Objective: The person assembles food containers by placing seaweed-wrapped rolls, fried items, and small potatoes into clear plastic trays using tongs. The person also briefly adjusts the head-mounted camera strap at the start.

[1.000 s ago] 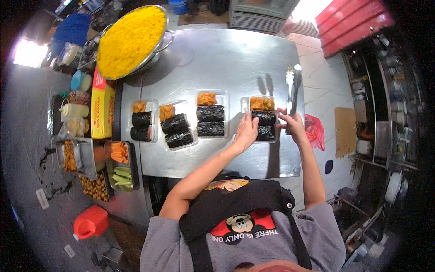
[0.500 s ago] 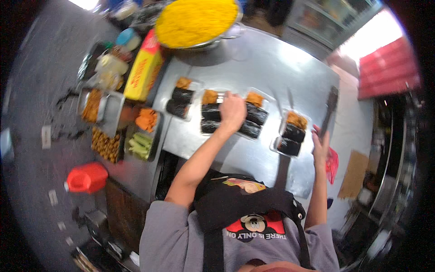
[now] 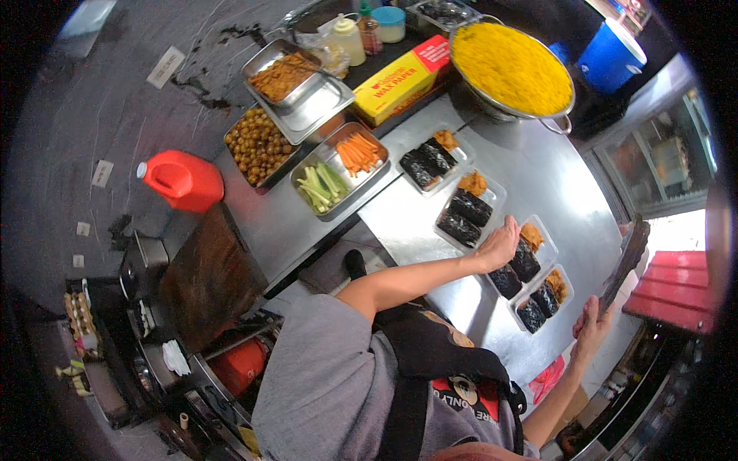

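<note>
My left hand [image 3: 500, 247] is at the left rim of a clear plastic container [image 3: 538, 266], its fingers closed on the edge. Inside sit black seaweed-wrapped rolls [image 3: 526, 261] with orange-brown fried pieces [image 3: 532, 236] at the far end. Against its right side stands a similar filled container [image 3: 524, 326]. Two more filled ones, a middle container [image 3: 500, 190] and a far-left container [image 3: 466, 150], line up to the left. Near the table's right edge, my right hand [image 3: 590, 323] is wrapped round a long dark object [image 3: 626, 261]; its kind is unclear.
A colander of yellow rice [image 3: 511, 69] stands at the back beside a wax paper box [image 3: 400, 81]. To the left are a tray of cucumber and carrot sticks [image 3: 342, 165], round brown pieces [image 3: 260, 146], a metal pan [image 3: 315, 111], a red jug [image 3: 184, 180] and a cutting board [image 3: 207, 276].
The view has turned, showing more of the left side. The container by my left hand has moved from the one on its left to against the rightmost one. My right hand keeps the dark object.
</note>
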{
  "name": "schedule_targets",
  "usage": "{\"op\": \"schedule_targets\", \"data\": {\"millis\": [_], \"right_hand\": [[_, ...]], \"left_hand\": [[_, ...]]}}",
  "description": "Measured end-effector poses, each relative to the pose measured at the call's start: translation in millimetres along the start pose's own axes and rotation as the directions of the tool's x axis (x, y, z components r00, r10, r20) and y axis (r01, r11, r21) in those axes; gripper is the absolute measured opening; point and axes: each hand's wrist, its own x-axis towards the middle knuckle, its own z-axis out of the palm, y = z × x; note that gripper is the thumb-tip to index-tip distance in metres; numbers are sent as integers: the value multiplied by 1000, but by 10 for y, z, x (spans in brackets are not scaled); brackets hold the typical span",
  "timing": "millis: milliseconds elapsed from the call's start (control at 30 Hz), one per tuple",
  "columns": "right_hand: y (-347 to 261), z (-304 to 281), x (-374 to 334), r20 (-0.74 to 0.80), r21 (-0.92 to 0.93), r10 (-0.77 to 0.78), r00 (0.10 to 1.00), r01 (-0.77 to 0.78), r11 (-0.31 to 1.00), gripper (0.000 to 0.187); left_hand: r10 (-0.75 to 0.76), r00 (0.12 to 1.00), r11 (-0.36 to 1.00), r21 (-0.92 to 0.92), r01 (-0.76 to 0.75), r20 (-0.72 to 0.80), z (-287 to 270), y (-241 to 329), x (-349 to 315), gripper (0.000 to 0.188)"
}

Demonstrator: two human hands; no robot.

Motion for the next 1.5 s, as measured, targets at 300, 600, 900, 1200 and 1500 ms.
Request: {"op": "schedule_targets", "data": {"millis": [300,600,900,1200,1500], "right_hand": [[-1429,1712,-536,477,-95,-574,665,688,719,63],[-2142,3957,-1544,800,-170,-569,190,981,89,50],[-1702,5597,-1746,944,-2,-326,-51,987,-160,27],[-1491,6079,-1531,988,10,-155,-27,994,-105,33],[-2238,5602,-1901,988,52,-150,-24,981,186,32]], "left_hand": [[-343,925,923,-242,299,-166,-2003,165,-870,38],[-399,645,915,-238,326,-652,-4054,-525,-2336,48],[-584,420,810,-538,235,-695,-4613,-1116,-3140,44],[-674,349,727,-668,160,-651,-4613,-1380,-3148,49],[-709,376,681,-717,147,-596,-4598,-1568,-3076,52]]}}
